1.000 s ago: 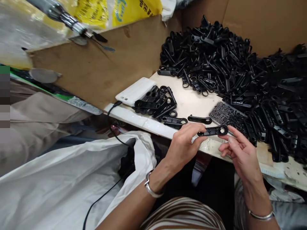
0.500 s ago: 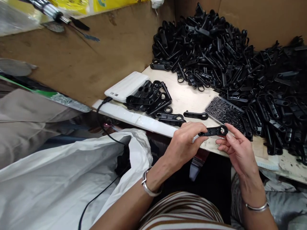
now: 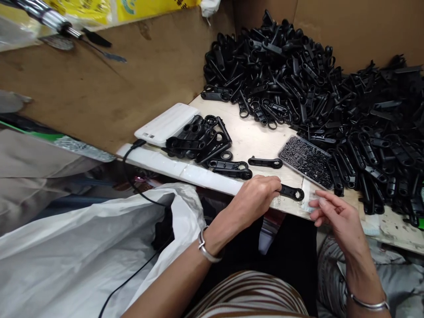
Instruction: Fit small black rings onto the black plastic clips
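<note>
My left hand is closed on one end of a black plastic lever-shaped part, at the table's front edge. The part's ring end points right, toward my right hand. That hand is apart from it, its fingers loosely spread and nothing visible in them. Just beyond lies a similar single part, flat on the table. A shallow clear tray behind my hands holds many tiny black pieces, too small to make out.
A large heap of black parts fills the back and right of the pale table. A smaller pile lies beside a white flat device with a black cable. A white sack hangs open below; a screwdriver is upper left.
My right hand has let go of the part's ring end and moved slightly right and down. My left hand keeps the part, now lower and closer to the tabletop. The view has shifted a little.
</note>
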Motion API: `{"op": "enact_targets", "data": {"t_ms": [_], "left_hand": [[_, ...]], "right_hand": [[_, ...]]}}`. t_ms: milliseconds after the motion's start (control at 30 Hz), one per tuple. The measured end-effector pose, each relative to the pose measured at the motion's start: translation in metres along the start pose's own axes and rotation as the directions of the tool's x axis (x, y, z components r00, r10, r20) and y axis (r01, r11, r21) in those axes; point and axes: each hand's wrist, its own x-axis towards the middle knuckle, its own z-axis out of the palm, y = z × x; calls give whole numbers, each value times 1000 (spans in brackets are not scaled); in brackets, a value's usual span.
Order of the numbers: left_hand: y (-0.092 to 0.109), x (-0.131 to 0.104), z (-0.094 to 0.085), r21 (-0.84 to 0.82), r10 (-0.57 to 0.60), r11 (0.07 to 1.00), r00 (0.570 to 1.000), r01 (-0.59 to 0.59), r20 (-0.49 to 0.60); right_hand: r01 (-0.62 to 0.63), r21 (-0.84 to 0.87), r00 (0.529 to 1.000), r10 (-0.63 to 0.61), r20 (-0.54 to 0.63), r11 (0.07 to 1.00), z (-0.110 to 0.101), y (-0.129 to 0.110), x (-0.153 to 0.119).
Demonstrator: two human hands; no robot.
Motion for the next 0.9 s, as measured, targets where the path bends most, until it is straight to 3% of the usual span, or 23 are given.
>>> {"op": "enact_targets", "data": {"t_ms": [100, 167, 233, 333, 400, 567, 667, 900], "left_hand": [[-1, 3, 0, 17, 21, 1000, 1000, -21, 0], [-1, 3, -2, 29, 54, 998, 998, -52, -39], [-2, 5, -5, 49, 74, 996, 993, -70, -91], [-5, 12, -14, 145, 38, 989, 988, -16, -152], [-8, 20, -20, 254, -23, 965, 988, 62, -154], [-19, 41, -28, 386, -188, 904, 982, 183, -26], [-26, 47, -30, 378, -222, 908, 973, 182, 64], [-37, 49, -38, 415, -232, 896, 963, 157, 139]], "right_hand": [[125, -175, 991, -133, -34, 977, 2, -13, 10], [210, -371, 969, -242, -42, 905, 4, -24, 21], [306, -577, 929, -369, 8, 758, 7, -35, 35], [430, -773, 850, -498, 173, 465, 13, -47, 59], [427, -850, 848, -464, 257, 308, 18, -54, 73], [295, -954, 933, -233, 274, 57, 31, -63, 89], [269, -963, 948, -180, 263, 10, 34, -64, 93], [253, -967, 961, -109, 255, -30, 33, -65, 98]]}}
